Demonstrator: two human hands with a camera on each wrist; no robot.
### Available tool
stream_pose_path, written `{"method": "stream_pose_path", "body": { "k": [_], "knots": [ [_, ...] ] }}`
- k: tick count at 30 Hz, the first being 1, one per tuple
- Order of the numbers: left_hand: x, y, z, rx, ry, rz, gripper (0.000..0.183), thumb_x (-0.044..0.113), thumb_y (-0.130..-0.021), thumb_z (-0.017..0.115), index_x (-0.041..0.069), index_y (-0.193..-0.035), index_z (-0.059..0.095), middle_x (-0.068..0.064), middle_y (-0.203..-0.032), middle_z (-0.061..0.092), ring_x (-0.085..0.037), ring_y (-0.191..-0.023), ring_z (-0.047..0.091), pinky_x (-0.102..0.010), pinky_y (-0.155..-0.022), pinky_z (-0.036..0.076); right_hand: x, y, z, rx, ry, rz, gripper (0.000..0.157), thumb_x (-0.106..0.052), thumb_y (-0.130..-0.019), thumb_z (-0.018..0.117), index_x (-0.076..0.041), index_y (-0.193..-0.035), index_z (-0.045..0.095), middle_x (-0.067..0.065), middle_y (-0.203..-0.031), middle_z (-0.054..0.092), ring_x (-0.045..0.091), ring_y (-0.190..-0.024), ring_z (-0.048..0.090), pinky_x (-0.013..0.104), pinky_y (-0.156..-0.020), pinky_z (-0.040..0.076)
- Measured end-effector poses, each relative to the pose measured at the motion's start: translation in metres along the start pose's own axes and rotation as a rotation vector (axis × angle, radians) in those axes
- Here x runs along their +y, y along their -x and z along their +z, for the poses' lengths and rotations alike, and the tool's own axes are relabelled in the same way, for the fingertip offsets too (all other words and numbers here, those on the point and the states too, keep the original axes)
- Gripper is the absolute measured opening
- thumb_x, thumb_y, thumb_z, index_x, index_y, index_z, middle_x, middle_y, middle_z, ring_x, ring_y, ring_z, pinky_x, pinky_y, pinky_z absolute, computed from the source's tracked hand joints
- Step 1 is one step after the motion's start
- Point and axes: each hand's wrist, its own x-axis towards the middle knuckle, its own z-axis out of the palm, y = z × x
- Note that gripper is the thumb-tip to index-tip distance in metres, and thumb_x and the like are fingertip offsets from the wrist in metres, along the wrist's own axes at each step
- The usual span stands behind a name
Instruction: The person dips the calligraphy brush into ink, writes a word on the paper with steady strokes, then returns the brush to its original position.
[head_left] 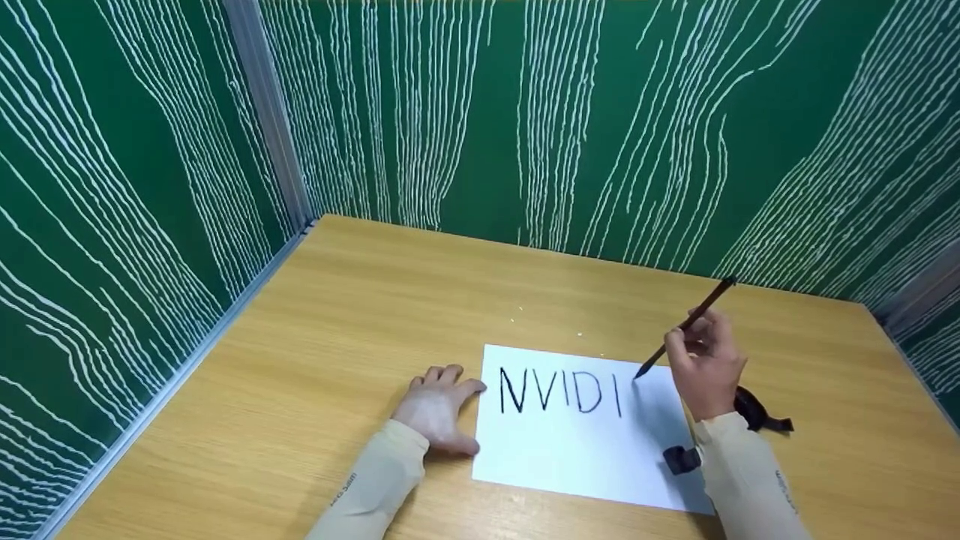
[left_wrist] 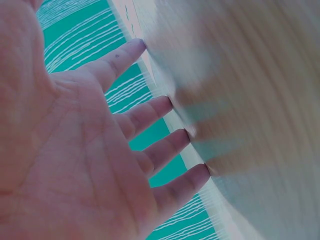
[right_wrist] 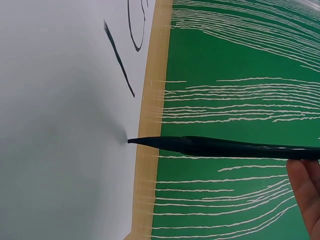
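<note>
A white sheet of paper [head_left: 570, 457] lies on the table with the black letters NVIDI [head_left: 561, 392] along its upper half. My right hand [head_left: 706, 367] pinches a dark, slim pencil [head_left: 686, 322], tip down. The tip is just right of the last letter; whether it touches the paper I cannot tell. In the right wrist view the pencil [right_wrist: 215, 147] points left toward the sheet, beside one drawn stroke [right_wrist: 119, 59]. At the sheet's left edge, my left hand [head_left: 435, 411] rests with spread fingers. The left wrist view shows its palm [left_wrist: 80, 150] and fingertips on the tabletop.
Wooden tabletop [head_left: 315, 345] surrounds the sheet. Green panels with white wavy lines [head_left: 480, 150] rise behind and at the sides. A black strap [head_left: 761, 416] shows at the right wrist. Small pale crumbs [head_left: 579, 334] lie beyond the paper.
</note>
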Motion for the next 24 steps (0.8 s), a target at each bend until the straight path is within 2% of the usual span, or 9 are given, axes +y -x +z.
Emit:
{"method": "stream_pose_path", "body": {
  "k": [5,13,24],
  "knots": [
    [-0.0002,-0.0002,-0.0002,-0.01,0.004,-0.004,0.087,0.042,-0.072,0.082,0.022,-0.152,0.055,-0.018,-0.162,0.045,-0.042,-0.149,0.041,-0.061,-0.119,0.038,0.0015,0.0003,0.0007,0.005,-0.006,-0.014,0.023,0.012,-0.088,0.062,0.01,-0.111,0.063,0.008,-0.083,0.069,-0.016,-0.075,0.058,0.0,-0.073,0.048],
    [-0.0005,-0.0008,-0.0004,-0.019,-0.001,-0.007,0.087,0.042,-0.072,0.082,0.022,-0.152,0.054,-0.017,-0.162,0.044,-0.042,-0.149,0.041,-0.06,-0.12,0.037,0.0014,0.0002,0.0001,0.014,-0.006,-0.002,0.023,0.012,-0.086,0.062,0.01,-0.109,0.064,-0.013,-0.082,0.063,-0.013,-0.073,0.057,0.001,-0.071,0.048],
    [-0.0004,-0.0008,0.0001,-0.026,-0.003,-0.012,0.089,0.043,-0.072,0.081,0.023,-0.154,0.053,-0.017,-0.163,0.043,-0.042,-0.15,0.04,-0.061,-0.12,0.037,0.0042,0.0002,0.0001,0.026,-0.015,-0.003,0.022,0.013,-0.084,0.062,0.01,-0.106,0.064,-0.021,-0.078,0.058,-0.012,-0.068,0.054,0.001,-0.068,0.047]
  ]
}}
